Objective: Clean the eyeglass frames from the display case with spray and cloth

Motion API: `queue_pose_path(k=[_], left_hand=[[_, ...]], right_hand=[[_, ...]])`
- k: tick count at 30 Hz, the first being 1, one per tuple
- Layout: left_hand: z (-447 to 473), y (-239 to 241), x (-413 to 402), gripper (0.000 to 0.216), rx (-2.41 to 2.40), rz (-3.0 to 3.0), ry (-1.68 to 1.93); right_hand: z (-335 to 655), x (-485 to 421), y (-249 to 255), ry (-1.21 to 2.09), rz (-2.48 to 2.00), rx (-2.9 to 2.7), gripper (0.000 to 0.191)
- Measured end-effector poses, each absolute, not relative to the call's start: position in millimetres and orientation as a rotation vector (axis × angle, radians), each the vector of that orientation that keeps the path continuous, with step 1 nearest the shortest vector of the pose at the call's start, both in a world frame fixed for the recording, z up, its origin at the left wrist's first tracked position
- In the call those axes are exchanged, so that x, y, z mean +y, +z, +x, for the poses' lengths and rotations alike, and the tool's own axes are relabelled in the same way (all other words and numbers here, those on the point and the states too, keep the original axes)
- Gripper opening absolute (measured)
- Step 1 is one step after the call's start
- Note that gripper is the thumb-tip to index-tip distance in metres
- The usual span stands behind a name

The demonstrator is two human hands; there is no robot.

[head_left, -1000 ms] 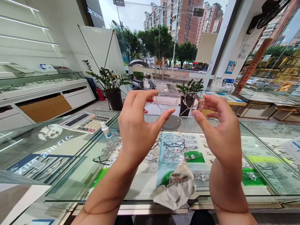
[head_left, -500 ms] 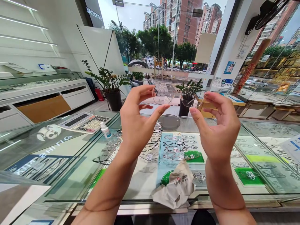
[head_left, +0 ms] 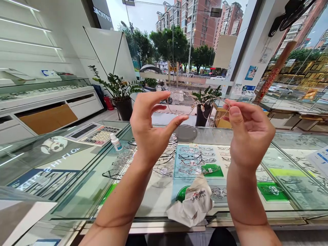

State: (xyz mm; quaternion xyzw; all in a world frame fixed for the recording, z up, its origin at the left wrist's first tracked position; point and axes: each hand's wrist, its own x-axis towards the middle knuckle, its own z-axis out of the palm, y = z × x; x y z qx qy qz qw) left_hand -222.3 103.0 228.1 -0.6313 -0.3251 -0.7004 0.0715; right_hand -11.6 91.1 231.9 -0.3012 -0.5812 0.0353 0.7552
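Observation:
I hold a pair of thin metal-rimmed glasses (head_left: 197, 104) up in front of me, above the glass counter (head_left: 77, 177). My left hand (head_left: 151, 126) pinches the left lens rim between thumb and forefinger. My right hand (head_left: 249, 131) is closed on the frame's right end, its fingers curled around it. A crumpled white cleaning cloth (head_left: 193, 205) lies on the counter below my hands. A loose round lens (head_left: 186, 134) rests on the glass further back.
A calculator (head_left: 93, 133) and a small white dropper bottle (head_left: 115, 142) sit on the counter at left. Several spectacle frames lie inside the display case (head_left: 194, 162). Potted plants (head_left: 120, 90) stand behind the counter, before the shop window.
My right hand has closed from a loose two-finger hold into a tighter grip on the frame's end and shifted slightly right. The glasses rose a little.

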Motion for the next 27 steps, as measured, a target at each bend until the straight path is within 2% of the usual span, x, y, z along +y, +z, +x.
queue_pose_path(k=[10,18,27], left_hand=[[-221,228,101,0.053,-0.940,-1.879,-2.098],[-225,224,104,0.060,-1.024,-1.898,-2.073],[-223,231,98,0.057,-1.033,-1.939,-2.098]], right_hand=[[-3,102,230,0.207,-0.643,-1.328,0.032],[-2,106,231,0.271,-0.585,-1.355,0.031],[-1,112,229,0.281,-0.570,-1.362,0.026]])
